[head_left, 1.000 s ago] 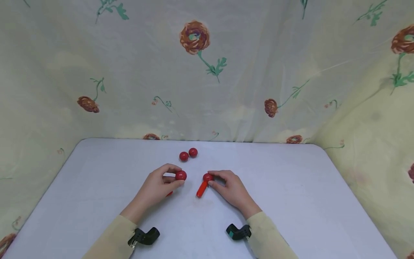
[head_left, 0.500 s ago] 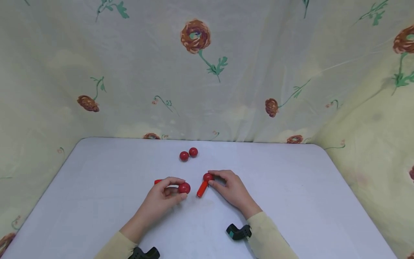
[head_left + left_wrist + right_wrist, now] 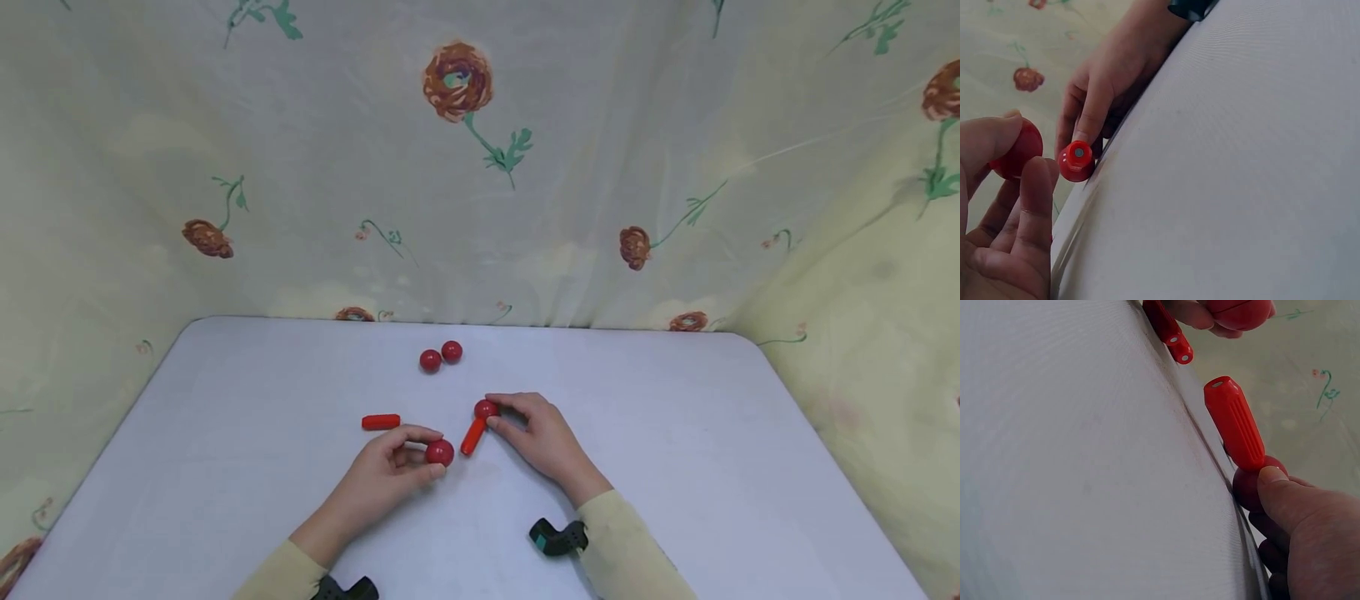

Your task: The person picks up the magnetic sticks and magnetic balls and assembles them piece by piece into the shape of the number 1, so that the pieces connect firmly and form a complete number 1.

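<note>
My left hand [image 3: 382, 479] pinches a red ball [image 3: 439, 452] between thumb and fingertips, near the table's middle. Just right of it, my right hand [image 3: 543, 437] grips another red ball [image 3: 486, 410] with thumb and fingers. A red rod [image 3: 472, 437] extends from that second ball towards the near side; the right wrist view shows the rod [image 3: 1235, 425] touching the ball. The rod's free end [image 3: 1079, 152] has a small grey metallic spot. The left hand's ball is apart from this rod. Beyond the left hand lies a loose red rod [image 3: 381, 422].
Two more red balls [image 3: 431, 361] sit close together farther back on the white table [image 3: 247, 400]. In the right wrist view, two red rod ends [image 3: 1184, 357] show beside the left hand. A flowered cloth [image 3: 330, 150] hangs behind the table.
My left hand has brought its ball nearer to me and to the right, closer to the rod's free end. This uncovers the loose rod. The right hand stays nearly still.
</note>
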`<action>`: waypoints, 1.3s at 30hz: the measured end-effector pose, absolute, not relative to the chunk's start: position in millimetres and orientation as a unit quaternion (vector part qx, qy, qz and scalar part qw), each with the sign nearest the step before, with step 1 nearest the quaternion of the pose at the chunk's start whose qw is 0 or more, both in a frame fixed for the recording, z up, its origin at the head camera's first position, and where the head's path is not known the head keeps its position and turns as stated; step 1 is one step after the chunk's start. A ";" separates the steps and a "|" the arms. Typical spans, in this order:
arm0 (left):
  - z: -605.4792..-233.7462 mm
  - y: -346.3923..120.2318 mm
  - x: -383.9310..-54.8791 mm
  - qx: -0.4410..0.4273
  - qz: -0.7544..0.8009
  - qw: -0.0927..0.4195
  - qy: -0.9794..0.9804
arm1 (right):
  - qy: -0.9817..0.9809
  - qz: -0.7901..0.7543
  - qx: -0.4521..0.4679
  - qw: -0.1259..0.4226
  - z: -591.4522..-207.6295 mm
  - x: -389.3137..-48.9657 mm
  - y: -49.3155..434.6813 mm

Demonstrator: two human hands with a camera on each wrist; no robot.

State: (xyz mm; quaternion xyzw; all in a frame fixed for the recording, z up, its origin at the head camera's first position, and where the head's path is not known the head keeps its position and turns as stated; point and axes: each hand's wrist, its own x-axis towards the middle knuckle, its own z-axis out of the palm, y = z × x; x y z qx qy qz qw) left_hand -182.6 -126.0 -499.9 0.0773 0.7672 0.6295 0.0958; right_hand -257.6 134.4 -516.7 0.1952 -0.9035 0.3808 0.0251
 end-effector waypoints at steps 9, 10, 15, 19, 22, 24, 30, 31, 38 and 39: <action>-500.8 -123.7 -181.9 0.071 0.598 0.082 0.794 | -0.903 0.383 0.194 0.023 -515.4 -257.3 135.3; -501.4 -123.7 -182.0 0.071 0.595 0.080 0.797 | -0.904 0.382 0.194 0.022 -515.3 -257.4 135.4; -503.6 -123.7 -183.5 0.088 0.583 0.084 0.803 | -0.905 0.381 0.189 0.021 -515.3 -258.4 135.5; -503.7 -124.1 -184.1 0.106 0.579 0.090 0.804 | -0.906 0.381 0.184 0.021 -516.1 -258.8 135.4; -502.8 -124.6 -183.5 0.111 0.575 0.091 0.806 | -0.907 0.380 0.182 0.020 -517.1 -258.8 135.1; -501.9 -124.9 -182.9 0.112 0.570 0.090 0.809 | -0.906 0.380 0.182 0.021 -517.4 -258.7 134.9; -500.5 -125.0 -181.6 0.119 0.546 0.081 0.825 | -0.904 0.385 0.184 0.022 -517.1 -258.8 134.4; -500.6 -125.2 -181.4 0.122 0.542 0.079 0.828 | -0.904 0.385 0.185 0.022 -516.9 -258.8 134.3; -504.0 -126.8 -181.4 0.139 0.517 0.073 0.841 | -0.905 0.382 0.186 0.020 -516.7 -258.7 134.0; -504.3 -127.0 -181.4 0.143 0.514 0.072 0.843 | -0.905 0.382 0.186 0.019 -516.5 -258.8 134.0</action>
